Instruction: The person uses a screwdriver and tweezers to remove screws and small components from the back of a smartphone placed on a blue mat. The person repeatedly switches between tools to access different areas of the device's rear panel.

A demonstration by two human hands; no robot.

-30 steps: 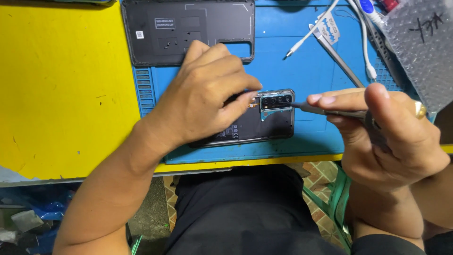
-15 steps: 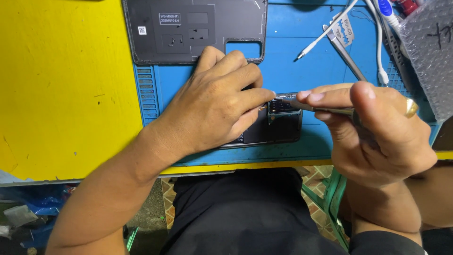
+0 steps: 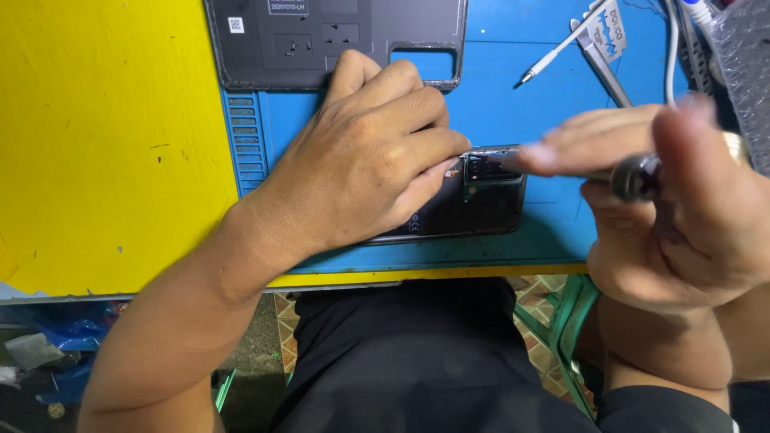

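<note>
My left hand (image 3: 365, 156) lies flat on a dark opened phone (image 3: 473, 204), pinning it to the blue work mat (image 3: 529, 120); most of the phone is hidden under the palm. My right hand (image 3: 674, 200) grips a slim screwdriver (image 3: 634, 178), blurred by motion, with its tip at the phone's camera corner and the forefinger stretched along the shaft. A ring shows on that hand.
The phone's removed black back cover (image 3: 337, 40) lies at the mat's far edge. Tweezers (image 3: 605, 68), a thin metal tool (image 3: 557, 48) and a white cable (image 3: 672, 56) lie at upper right. The yellow tabletop (image 3: 104, 136) spreads left. Bubble wrap (image 3: 742, 64) sits at far right.
My right hand has lifted toward the camera and turned the screwdriver more upright. My left hand stays on the phone.
</note>
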